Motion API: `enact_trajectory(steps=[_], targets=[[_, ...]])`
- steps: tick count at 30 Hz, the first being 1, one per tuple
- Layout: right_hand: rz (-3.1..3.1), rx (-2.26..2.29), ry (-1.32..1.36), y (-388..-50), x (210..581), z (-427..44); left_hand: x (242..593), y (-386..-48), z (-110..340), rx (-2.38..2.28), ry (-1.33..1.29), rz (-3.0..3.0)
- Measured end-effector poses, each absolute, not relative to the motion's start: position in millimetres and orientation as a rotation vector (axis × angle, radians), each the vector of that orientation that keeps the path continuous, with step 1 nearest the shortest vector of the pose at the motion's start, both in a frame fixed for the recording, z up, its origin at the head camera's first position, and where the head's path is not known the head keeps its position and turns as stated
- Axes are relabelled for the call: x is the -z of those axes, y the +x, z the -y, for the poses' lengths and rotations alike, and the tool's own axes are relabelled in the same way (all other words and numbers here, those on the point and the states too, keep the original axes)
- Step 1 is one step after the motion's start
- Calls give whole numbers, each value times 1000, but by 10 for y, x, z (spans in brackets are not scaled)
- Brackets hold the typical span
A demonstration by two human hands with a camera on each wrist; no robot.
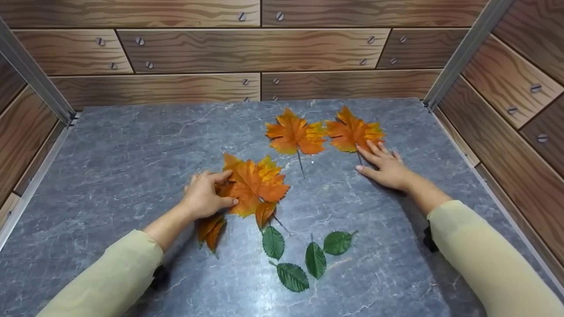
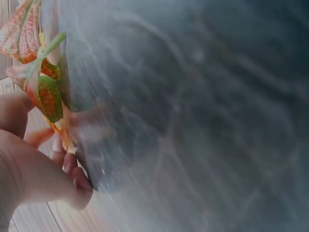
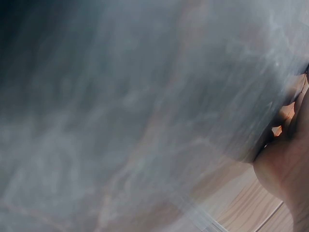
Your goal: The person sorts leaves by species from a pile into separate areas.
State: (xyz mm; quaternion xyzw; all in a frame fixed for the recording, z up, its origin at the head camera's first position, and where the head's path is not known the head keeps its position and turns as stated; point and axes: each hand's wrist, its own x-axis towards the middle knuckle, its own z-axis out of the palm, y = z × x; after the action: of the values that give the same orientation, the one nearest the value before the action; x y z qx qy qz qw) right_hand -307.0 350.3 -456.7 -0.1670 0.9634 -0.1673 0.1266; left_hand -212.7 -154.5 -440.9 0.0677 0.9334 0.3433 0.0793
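Observation:
In the head view, the left hand grips the left edge of a cluster of orange leaves, thumb and index finger on top of it. The left wrist view shows that hand close to red-green leaves. My right hand lies with extended fingers on the lower edge of an orange maple leaf, its thumb near the stem. A second maple leaf lies just left of that one. At the right wrist view's edge, the right hand is partly visible.
Several green leaves lie near the front middle of the grey marbled table. A small orange leaf is below the left hand. Wood-patterned panels stand behind and at both sides.

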Motion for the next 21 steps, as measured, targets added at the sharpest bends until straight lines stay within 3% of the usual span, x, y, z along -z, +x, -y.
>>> enact_trajectory(steps=[11,21], targets=[[-2814,481,-483,-3074,4560,-3524,4450,-2136,1654,-1219,386,-2672],[-2805,484,-484,-3080,4581,-3499,4444,-2153,1713,-1450,262,-2603]])
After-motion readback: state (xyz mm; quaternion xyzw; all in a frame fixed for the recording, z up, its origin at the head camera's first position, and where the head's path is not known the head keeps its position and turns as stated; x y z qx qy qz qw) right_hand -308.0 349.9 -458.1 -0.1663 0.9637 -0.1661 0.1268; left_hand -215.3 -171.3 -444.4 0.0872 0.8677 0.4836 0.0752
